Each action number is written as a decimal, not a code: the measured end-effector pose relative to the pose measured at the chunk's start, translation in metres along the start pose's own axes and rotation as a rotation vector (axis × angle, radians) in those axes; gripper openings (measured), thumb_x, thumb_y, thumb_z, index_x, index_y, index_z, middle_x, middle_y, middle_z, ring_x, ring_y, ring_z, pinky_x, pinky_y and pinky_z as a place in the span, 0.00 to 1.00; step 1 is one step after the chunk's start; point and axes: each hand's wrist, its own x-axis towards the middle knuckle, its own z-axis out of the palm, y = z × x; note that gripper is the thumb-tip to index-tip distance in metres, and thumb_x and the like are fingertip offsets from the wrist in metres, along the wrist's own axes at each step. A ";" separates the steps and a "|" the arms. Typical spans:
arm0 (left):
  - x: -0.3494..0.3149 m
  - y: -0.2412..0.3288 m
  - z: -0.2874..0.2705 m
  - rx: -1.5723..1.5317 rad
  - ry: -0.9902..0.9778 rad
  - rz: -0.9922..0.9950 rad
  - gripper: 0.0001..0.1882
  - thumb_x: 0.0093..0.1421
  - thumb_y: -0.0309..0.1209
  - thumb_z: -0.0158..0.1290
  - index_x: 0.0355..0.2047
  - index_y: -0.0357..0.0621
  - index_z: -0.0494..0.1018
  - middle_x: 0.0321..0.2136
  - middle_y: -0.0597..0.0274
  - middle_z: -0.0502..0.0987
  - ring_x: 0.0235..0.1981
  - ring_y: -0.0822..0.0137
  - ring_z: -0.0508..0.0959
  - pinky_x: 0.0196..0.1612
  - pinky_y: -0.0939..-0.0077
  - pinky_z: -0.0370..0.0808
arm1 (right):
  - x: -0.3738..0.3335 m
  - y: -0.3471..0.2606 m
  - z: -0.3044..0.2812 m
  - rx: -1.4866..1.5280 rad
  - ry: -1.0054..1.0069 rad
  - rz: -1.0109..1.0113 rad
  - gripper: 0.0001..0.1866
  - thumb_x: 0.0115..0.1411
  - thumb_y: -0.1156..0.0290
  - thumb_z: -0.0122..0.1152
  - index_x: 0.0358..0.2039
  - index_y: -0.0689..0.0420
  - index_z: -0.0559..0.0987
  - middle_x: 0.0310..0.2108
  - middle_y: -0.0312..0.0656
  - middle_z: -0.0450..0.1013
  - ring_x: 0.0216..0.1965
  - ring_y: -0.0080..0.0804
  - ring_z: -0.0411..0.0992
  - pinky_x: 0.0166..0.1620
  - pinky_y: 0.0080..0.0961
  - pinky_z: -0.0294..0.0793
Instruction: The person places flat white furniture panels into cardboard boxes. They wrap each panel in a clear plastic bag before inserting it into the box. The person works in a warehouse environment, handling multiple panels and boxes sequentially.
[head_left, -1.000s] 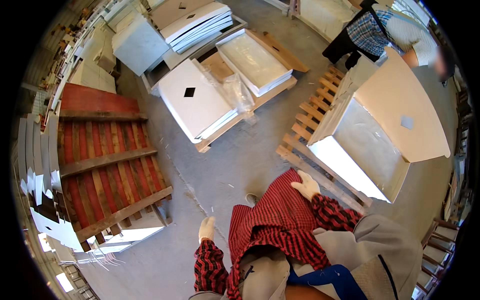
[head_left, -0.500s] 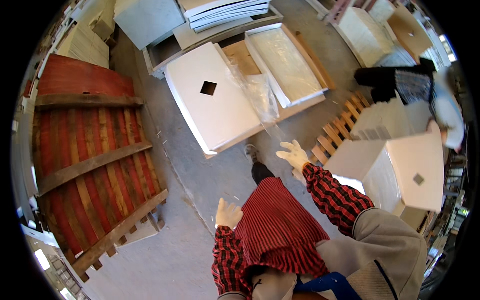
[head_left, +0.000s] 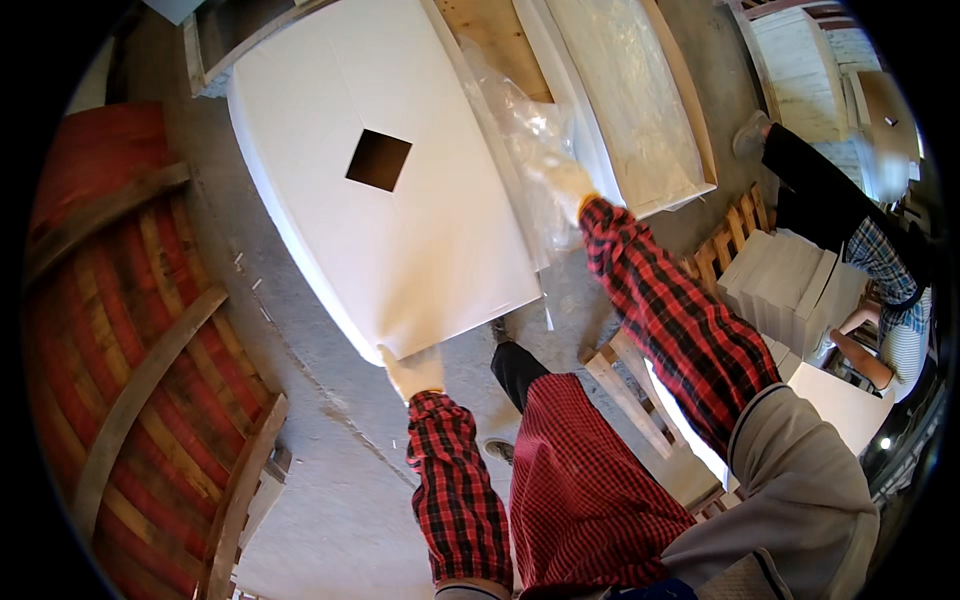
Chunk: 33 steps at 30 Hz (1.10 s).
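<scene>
A white box point(head_left: 440, 220) is seen at 11 o'clock, laid flat, with a dark diamond-shaped hole point(head_left: 378, 160) cut in its top. Its corner nearest the wearer is overlapped by the left hand point(head_left: 415, 372), which is held between 7 and 8 o'clock in a pale glove. The hand is smeared by blur, so whether its fingers are spread or pressed together, and whether the box is gripped or merely touched, cannot be told. A crumpled sheet of clear plastic point(head_left: 505, 105) is spread along the box's 3 o'clock side. Over this plastic, at 1 o'clock, the right hand point(head_left: 565, 182) is stretched out, gloved in a similar pale colour. Its fingers are blurred too; whether they are spread, or whether any plastic is pinched by them, cannot be told. Farther out at 1 o'clock, a shallow open box point(head_left: 635, 85) is lined with clear wrapping. The arms are covered by red and black checked sleeves point(head_left: 690, 330), and a red checked apron point(head_left: 590, 470) is worn at 5 o'clock. At 4 o'clock, part of a wooden pallet point(head_left: 630, 390) is shown. At 3 o'clock, pale blocks point(head_left: 775, 275) are stacked beside a bent co-worker point(head_left: 880, 260). At 9 o'clock, red boards point(head_left: 135, 350) are crossed by wooden beams point(head_left: 140, 390)
</scene>
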 end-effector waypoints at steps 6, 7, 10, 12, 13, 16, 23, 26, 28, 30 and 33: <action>0.000 0.035 0.003 0.149 0.077 0.106 0.31 0.65 0.47 0.53 0.63 0.47 0.61 0.60 0.59 0.63 0.59 0.55 0.63 0.60 0.49 0.65 | -0.024 -0.024 -0.072 -0.910 0.069 0.073 0.33 0.57 0.47 0.61 0.60 0.49 0.72 0.56 0.53 0.70 0.55 0.53 0.70 0.57 0.42 0.70; -0.003 0.035 0.007 0.143 0.085 0.102 0.31 0.65 0.48 0.53 0.63 0.47 0.61 0.61 0.60 0.63 0.60 0.55 0.63 0.61 0.48 0.64 | -0.038 -0.035 -0.075 -0.924 0.091 -0.026 0.35 0.57 0.45 0.60 0.60 0.50 0.72 0.57 0.54 0.70 0.55 0.53 0.69 0.57 0.42 0.70; 0.009 0.042 0.010 0.120 0.063 0.119 0.31 0.65 0.48 0.53 0.63 0.47 0.61 0.60 0.60 0.64 0.59 0.55 0.64 0.61 0.49 0.65 | -0.085 -0.063 -0.041 -0.680 0.060 -0.200 0.38 0.57 0.40 0.58 0.62 0.51 0.70 0.59 0.55 0.68 0.57 0.53 0.68 0.59 0.41 0.68; 0.017 0.045 0.006 0.132 -0.009 0.121 0.30 0.65 0.47 0.53 0.63 0.47 0.62 0.59 0.58 0.66 0.58 0.54 0.66 0.60 0.49 0.66 | -0.112 -0.056 0.003 -0.285 -0.161 -0.051 0.43 0.56 0.38 0.58 0.63 0.56 0.68 0.62 0.56 0.64 0.63 0.51 0.62 0.64 0.38 0.60; 0.019 0.044 0.006 0.140 -0.076 0.120 0.30 0.65 0.46 0.53 0.62 0.46 0.62 0.58 0.58 0.67 0.57 0.54 0.67 0.60 0.49 0.66 | -0.117 -0.045 0.029 -0.155 -0.301 0.040 0.47 0.56 0.36 0.58 0.64 0.62 0.65 0.65 0.57 0.61 0.68 0.48 0.57 0.68 0.37 0.55; 0.007 0.057 -0.023 0.178 -0.228 0.229 0.30 0.64 0.45 0.54 0.61 0.44 0.63 0.55 0.56 0.70 0.55 0.53 0.69 0.58 0.49 0.68 | -0.153 -0.040 0.101 0.363 -0.414 0.179 0.44 0.59 0.45 0.62 0.66 0.62 0.61 0.67 0.49 0.59 0.68 0.39 0.55 0.70 0.37 0.48; -0.178 0.124 -0.038 0.204 -0.159 0.153 0.29 0.68 0.43 0.50 0.62 0.37 0.61 0.59 0.50 0.67 0.57 0.56 0.68 0.62 0.56 0.66 | -0.312 0.024 0.101 1.096 -0.511 0.245 0.29 0.64 0.68 0.59 0.64 0.62 0.64 0.60 0.41 0.68 0.60 0.32 0.66 0.63 0.34 0.63; -0.257 0.181 -0.088 0.314 -0.199 0.123 0.29 0.68 0.44 0.50 0.61 0.38 0.61 0.56 0.51 0.68 0.54 0.55 0.70 0.59 0.55 0.69 | -0.426 0.013 0.104 1.085 -0.487 0.133 0.29 0.63 0.70 0.60 0.63 0.61 0.64 0.57 0.44 0.70 0.56 0.36 0.70 0.60 0.35 0.68; -0.326 0.231 -0.124 0.231 -0.198 0.138 0.22 0.69 0.45 0.47 0.56 0.44 0.67 0.48 0.58 0.73 0.44 0.58 0.72 0.45 0.56 0.73 | -0.512 -0.034 0.099 0.862 -0.632 0.081 0.23 0.61 0.72 0.57 0.57 0.60 0.71 0.53 0.41 0.73 0.51 0.34 0.73 0.56 0.36 0.72; -0.403 0.263 -0.123 -0.004 -0.138 0.063 0.20 0.67 0.40 0.51 0.55 0.44 0.68 0.49 0.60 0.73 0.45 0.59 0.72 0.51 0.58 0.71 | -0.594 -0.072 0.094 0.897 -0.553 -0.168 0.30 0.54 0.75 0.60 0.59 0.57 0.68 0.53 0.40 0.71 0.52 0.35 0.72 0.54 0.33 0.74; -0.479 0.288 -0.127 0.761 -0.559 0.473 0.14 0.63 0.37 0.52 0.46 0.46 0.72 0.48 0.57 0.75 0.53 0.60 0.73 0.55 0.64 0.69 | -0.653 -0.091 0.060 1.138 -0.525 -0.292 0.31 0.54 0.79 0.56 0.61 0.62 0.65 0.56 0.46 0.70 0.53 0.38 0.72 0.55 0.37 0.75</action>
